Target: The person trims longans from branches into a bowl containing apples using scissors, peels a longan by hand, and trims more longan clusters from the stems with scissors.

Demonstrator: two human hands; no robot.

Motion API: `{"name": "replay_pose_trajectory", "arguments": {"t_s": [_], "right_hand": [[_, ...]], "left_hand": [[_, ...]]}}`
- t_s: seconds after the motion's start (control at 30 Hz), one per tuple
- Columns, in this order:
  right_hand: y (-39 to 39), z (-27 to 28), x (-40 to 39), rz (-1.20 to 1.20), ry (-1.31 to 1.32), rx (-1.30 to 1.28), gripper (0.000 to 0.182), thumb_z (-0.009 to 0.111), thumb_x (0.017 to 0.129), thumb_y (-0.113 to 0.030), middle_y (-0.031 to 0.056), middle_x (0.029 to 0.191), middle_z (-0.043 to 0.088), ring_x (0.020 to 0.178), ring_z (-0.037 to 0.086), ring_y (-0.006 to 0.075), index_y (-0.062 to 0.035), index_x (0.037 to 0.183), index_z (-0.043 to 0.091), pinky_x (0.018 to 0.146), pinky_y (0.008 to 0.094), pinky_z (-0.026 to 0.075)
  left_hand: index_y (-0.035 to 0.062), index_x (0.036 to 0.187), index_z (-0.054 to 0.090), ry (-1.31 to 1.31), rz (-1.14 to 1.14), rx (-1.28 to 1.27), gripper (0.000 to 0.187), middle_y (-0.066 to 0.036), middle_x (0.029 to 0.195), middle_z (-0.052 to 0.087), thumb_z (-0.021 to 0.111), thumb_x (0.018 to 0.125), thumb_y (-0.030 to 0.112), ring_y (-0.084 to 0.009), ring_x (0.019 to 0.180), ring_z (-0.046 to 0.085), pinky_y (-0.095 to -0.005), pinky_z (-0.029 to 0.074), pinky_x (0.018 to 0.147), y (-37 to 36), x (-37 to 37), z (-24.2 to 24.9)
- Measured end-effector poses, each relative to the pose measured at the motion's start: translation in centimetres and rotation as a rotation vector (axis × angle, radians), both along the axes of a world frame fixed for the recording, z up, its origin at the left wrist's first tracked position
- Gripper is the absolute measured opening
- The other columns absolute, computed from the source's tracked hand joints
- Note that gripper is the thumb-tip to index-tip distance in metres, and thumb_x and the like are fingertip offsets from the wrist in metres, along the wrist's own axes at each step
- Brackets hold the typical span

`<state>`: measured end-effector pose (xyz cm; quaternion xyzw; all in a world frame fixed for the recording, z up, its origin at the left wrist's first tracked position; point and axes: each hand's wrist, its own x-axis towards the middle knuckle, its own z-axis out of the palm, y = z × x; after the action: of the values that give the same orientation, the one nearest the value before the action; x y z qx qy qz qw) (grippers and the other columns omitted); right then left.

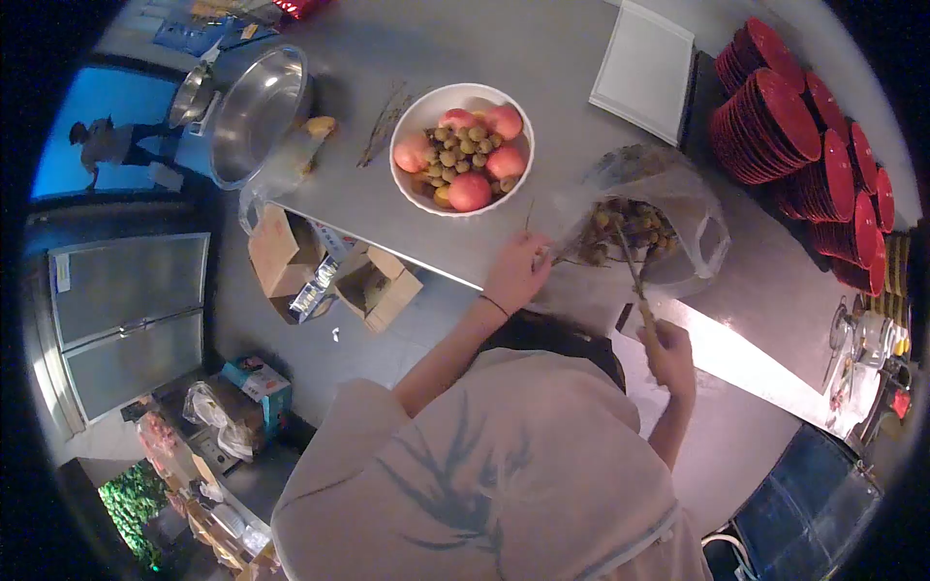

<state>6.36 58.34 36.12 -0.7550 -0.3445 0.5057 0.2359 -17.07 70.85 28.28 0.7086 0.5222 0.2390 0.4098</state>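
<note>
My left hand (518, 271), with a dark band at the wrist, is closed at the near table edge. A thin twig (530, 214) sticks up from its fingertips. My right hand (668, 354) is wrapped around a long brown branch (635, 263), whose far end reaches into a clear plastic bag (702, 208). Brownish longans (651, 228) on stems lie in that bag, between my hands. Beyond my left hand, a white bowl (399, 167) holds loose longans (455, 150) and several pinkish-red round fruits (470, 192).
Loose twigs (383, 126) and a steel basin (257, 116) are left of the bowl. A white tray (644, 68) and stacked red plates (765, 126) stand on the right. Open cardboard boxes (378, 289) sit below the table edge. A person (111, 143) is at far left.
</note>
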Motion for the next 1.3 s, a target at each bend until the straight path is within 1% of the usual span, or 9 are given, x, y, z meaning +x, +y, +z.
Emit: {"name": "replay_pose_trajectory", "arguments": {"t_s": [0.3,0.5,0.63,0.8,0.9,0.97,1.03,1.1,1.3], "right_hand": [[-7.6,0.9,6.7,-0.168,-0.033,-0.202,0.023,0.055,0.084,-0.023,-0.0031,0.049,0.039,0.04,0.035,0.0056,-0.0051,0.069,0.052,0.037,0.022,0.027],[-12.0,-5.6,11.8,-0.466,-0.007,-0.082,0.037,0.064,0.078,-0.037,-0.001,0.044,0.04,0.033,0.033,0.0067,-0.0064,0.061,0.052,0.031,0.023,0.024],[-11.4,-11.3,16.3,-0.337,-0.073,-0.02,0.048,0.063,0.077,-0.045,-0.002,0.037,0.034,0.026,0.027,0.0075,-0.007,0.054,0.045,0.027,0.0244,0.016],[-9.8,-12.9,17.6,-0.245,-0.053,0.028,0.045,0.062,0.08,-0.039,-0.0018,0.039,0.034,0.03,0.03,0.0067,-0.0029,0.057,0.05,0.031,0.0247,0.02],[-7.7,-6.6,14.0,-0.208,-0.082,-0.081,0.039,0.058,0.083,-0.034,0.0001,0.041,0.038,0.032,0.034,0.009,0.001,0.066,0.059,0.032,0.0272,0.025],[-8.3,-6.7,14.2,-0.088,-0.215,-0.086,0.041,0.057,0.082,-0.034,0.0008,0.04,0.04,0.032,0.036,0.0103,-0.0007,0.059,0.054,0.032,0.0272,0.027],[-7.7,-3.3,12.2,-0.315,0.007,-0.029,0.04,0.058,0.081,-0.034,-0.0001,0.043,0.041,0.034,0.037,0.0087,-0.0037,0.057,0.048,0.033,0.0253,0.028],[-6.8,-0.7,11.1,-0.185,-0.106,-0.159,0.038,0.061,0.08,-0.035,-0.0014,0.047,0.042,0.037,0.037,0.0071,-0.0044,0.061,0.05,0.034,0.0242,0.029],[-7.6,0.8,9.9,-0.168,0.008,-0.114,0.037,0.065,0.077,-0.034,-0.0034,0.051,0.044,0.045,0.038,0.0057,0.0004,0.067,0.058,0.04,0.0243,0.029]], "left_hand": [[0.0068,0.093,0.057,0.062,-0.177,0.01,0.021,-0.013,0.084,0.054,0.057,0.074,0.015,-0.03,0.078,0.055,-0.0383,0.046,0.068,-1.4,-1.5,0.3],[0.0093,0.089,0.056,0.131,-0.218,0.223,0.014,-0.012,0.088,0.053,0.054,0.075,0.014,-0.0314,0.08,0.055,-0.0394,0.047,0.07,-1.9,-3.1,-0.6],[0.0078,0.088,0.056,0.06,-0.145,0.167,0.013,-0.012,0.09,0.052,0.054,0.076,0.013,-0.0322,0.079,0.055,-0.039,0.047,0.07,-2.5,-3.5,2.0],[0.0066,0.097,0.056,0.165,-0.142,0.077,0.02,-0.013,0.096,0.053,0.051,0.08,0.016,-0.0317,0.084,0.055,-0.0386,0.047,0.074,-3.2,-5.1,1.2],[0.0052,0.101,0.054,0.255,-0.111,0.128,0.025,-0.014,0.102,0.054,0.05,0.08,0.018,-0.0334,0.088,0.055,-0.0408,0.046,0.077,-4.6,-5.6,-1.1],[0.0058,0.103,0.054,0.318,-0.151,0.036,0.027,-0.014,0.101,0.055,0.051,0.08,0.019,-0.0329,0.09,0.055,-0.0414,0.046,0.078,-4.4,-5.4,-0.7],[0.0086,0.098,0.057,0.298,-0.107,0.011,0.02,-0.014,0.095,0.056,0.051,0.08,0.017,-0.032,0.084,0.057,-0.0406,0.048,0.073,-4.4,-4.8,-0.5],[0.0096,0.09,0.06,0.177,-0.143,0.176,0.014,-0.012,0.093,0.056,0.056,0.077,0.012,-0.0318,0.08,0.057,-0.04,0.048,0.068,-4.0,-4.0,0.8],[0.0103,0.091,0.061,0.115,-0.2,0.198,0.019,-0.009,0.088,0.054,0.062,0.072,0.01,-0.0259,0.071,0.055,-0.0346,0.046,0.063,-2.2,0.8,2.4]]}}
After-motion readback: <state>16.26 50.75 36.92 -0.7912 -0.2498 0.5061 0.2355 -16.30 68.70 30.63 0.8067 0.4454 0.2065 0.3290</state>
